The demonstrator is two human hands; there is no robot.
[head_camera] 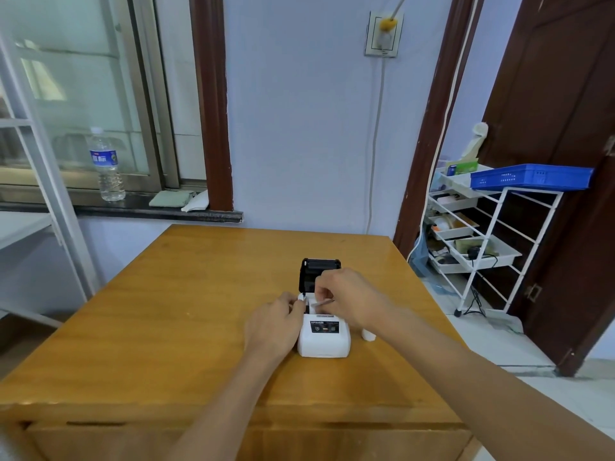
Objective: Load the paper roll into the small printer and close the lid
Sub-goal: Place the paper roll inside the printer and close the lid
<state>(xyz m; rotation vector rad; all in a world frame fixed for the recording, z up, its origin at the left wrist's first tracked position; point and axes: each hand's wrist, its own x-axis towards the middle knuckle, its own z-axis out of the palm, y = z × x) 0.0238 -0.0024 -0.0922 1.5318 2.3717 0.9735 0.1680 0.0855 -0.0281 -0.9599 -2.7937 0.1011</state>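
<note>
A small white printer sits in the middle of the wooden table. Its black lid stands open and upright at the back. My left hand rests against the printer's left side, fingertips at the rim of the paper bay. My right hand hovers over the open bay and pinches a strip of white paper that runs out of it. The roll itself is mostly hidden under my fingers. A second white roll stands on the table just right of the printer.
A white wire shelf cart with trays and a blue basket stands to the right by a dark door. A water bottle and a folded cloth sit on the window sill at the back left.
</note>
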